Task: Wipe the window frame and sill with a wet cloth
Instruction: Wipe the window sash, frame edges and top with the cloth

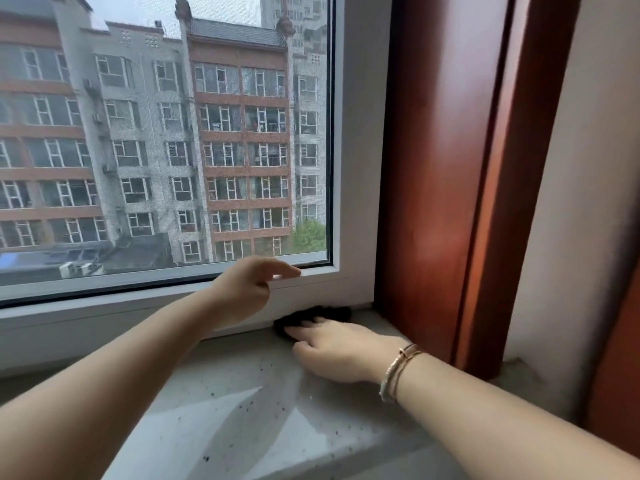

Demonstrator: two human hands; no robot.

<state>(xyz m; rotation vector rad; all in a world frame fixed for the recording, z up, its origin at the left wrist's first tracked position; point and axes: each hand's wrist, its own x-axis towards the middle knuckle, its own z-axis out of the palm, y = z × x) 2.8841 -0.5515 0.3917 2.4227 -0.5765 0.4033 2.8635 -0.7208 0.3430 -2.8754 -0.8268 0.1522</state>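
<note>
A dark cloth lies bunched on the pale stone sill, pushed against the foot of the white window frame near its right corner. My right hand presses flat on the cloth, fingers spread over it, with bracelets at the wrist. My left hand rests against the frame's lower rail, fingers loosely apart and touching the ledge under the glass, holding nothing. Wet streaks and dark specks mark the sill in front of me.
A reddish-brown wooden jamb rises straight to the right of the cloth, with a beige wall beyond it. Through the glass there are apartment blocks. The sill runs on to the left under my left forearm.
</note>
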